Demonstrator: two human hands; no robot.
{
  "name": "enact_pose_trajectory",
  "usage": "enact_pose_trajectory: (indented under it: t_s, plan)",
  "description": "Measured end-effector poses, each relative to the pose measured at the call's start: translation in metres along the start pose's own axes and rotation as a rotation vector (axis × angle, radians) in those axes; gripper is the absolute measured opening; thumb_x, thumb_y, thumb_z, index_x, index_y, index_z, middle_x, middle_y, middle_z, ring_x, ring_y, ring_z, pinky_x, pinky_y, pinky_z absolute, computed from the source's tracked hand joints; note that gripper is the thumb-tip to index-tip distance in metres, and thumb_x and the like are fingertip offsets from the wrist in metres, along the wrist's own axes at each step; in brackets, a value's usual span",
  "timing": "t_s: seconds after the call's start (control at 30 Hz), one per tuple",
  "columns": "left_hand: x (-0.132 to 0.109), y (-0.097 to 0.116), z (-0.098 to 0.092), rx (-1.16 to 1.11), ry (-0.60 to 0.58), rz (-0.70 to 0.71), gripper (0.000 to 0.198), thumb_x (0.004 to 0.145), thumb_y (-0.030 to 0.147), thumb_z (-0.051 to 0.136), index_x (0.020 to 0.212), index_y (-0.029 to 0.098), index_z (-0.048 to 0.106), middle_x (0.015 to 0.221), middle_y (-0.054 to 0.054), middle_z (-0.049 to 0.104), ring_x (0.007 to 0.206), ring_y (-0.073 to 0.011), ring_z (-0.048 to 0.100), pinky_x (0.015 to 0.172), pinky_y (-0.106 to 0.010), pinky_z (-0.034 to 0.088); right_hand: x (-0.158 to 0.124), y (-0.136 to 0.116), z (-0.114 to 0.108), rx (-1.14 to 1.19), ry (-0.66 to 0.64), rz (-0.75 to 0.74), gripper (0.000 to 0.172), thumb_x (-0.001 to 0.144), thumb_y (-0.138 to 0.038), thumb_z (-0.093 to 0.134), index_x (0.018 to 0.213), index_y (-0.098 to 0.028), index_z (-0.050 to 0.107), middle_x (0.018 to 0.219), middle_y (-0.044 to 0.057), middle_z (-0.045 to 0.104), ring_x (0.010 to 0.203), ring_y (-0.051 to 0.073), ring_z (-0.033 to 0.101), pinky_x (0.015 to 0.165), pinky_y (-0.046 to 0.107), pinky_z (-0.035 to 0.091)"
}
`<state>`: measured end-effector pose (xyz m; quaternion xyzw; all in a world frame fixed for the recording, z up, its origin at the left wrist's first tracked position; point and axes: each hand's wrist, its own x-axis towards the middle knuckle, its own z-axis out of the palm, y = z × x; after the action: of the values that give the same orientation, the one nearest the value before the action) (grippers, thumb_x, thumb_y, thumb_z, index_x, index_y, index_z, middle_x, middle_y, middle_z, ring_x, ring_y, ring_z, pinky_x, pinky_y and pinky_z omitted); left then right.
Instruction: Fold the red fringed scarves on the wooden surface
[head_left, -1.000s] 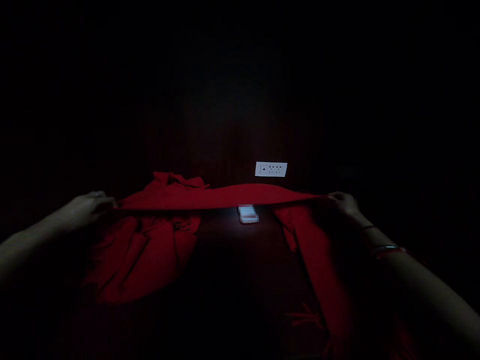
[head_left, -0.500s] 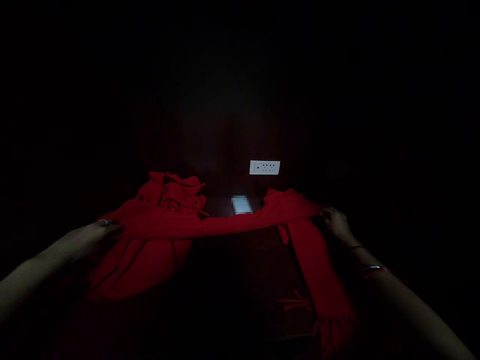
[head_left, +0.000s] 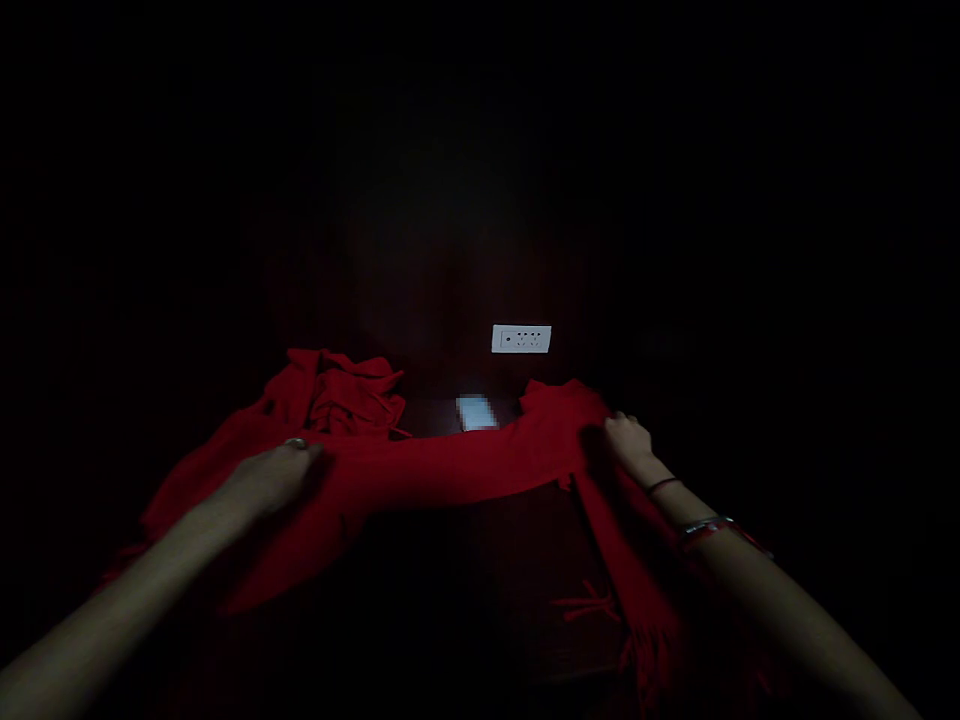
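A red scarf (head_left: 450, 468) with fringed ends stretches across the dark surface, bunched in folds at the left and hanging down at the right. My left hand (head_left: 281, 472), with a ring on it, is closed on the scarf left of the middle. On the right, my right hand (head_left: 628, 440) grips the cloth near its upper right part, fingers curled. Between the hands the scarf forms a wide band. Deep shadow hides some fingertips.
A white wall socket (head_left: 521, 339) is fixed beyond the scarf. A small pale, blurred rectangular thing (head_left: 477, 412) lies behind the band on the dark surface (head_left: 555, 540). Everything around is very dark.
My left hand has moved right, and my right hand a little left, so they are closer together. The band of scarf between them looks wider and hangs lower.
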<state>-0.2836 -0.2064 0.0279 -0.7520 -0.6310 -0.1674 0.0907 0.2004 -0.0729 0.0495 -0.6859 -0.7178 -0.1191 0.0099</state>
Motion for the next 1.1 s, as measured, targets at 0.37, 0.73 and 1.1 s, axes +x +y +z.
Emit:
enact_pose_trajectory:
  t_s: [0.37, 0.73, 1.1]
  plan:
    - [0.025, 0.107, 0.112, 0.107, -0.094, -0.087, 0.041, 0.085, 0.039, 0.036, 0.123, 0.030, 0.049, 0.132, -0.010, 0.045, 0.123, -0.0315, 0.036, 0.093, -0.052, 0.034, -0.028, -0.105, 0.065, 0.269, -0.216, -0.613, 0.056, 0.089, -0.050, 0.018, 0.139, -0.025, 0.023, 0.146, 0.007, 0.017, 0.133, 0.027, 0.013, 0.103, 0.053, 0.013]
    - [0.034, 0.123, 0.105, 0.122, -0.085, -0.050, 0.045, 0.087, 0.032, 0.034, 0.129, 0.022, 0.043, 0.138, -0.013, 0.035, 0.126, -0.0308, 0.032, 0.097, -0.052, 0.030, -0.035, -0.131, 0.054, 0.320, -0.183, -0.633, 0.060, 0.089, -0.052, 0.017, 0.141, -0.023, 0.017, 0.146, 0.009, 0.011, 0.134, 0.026, 0.009, 0.105, 0.050, 0.012]
    - [0.011, 0.105, 0.091, 0.142, -0.100, -0.176, 0.043, 0.086, 0.039, 0.036, 0.121, 0.021, 0.052, 0.131, -0.015, 0.045, 0.122, -0.0334, 0.037, 0.096, -0.054, 0.030, -0.028, -0.123, 0.057, 0.273, -0.342, -0.598, 0.064, 0.088, -0.054, 0.015, 0.141, -0.019, 0.016, 0.147, 0.008, 0.007, 0.134, 0.024, 0.005, 0.107, 0.045, 0.008]
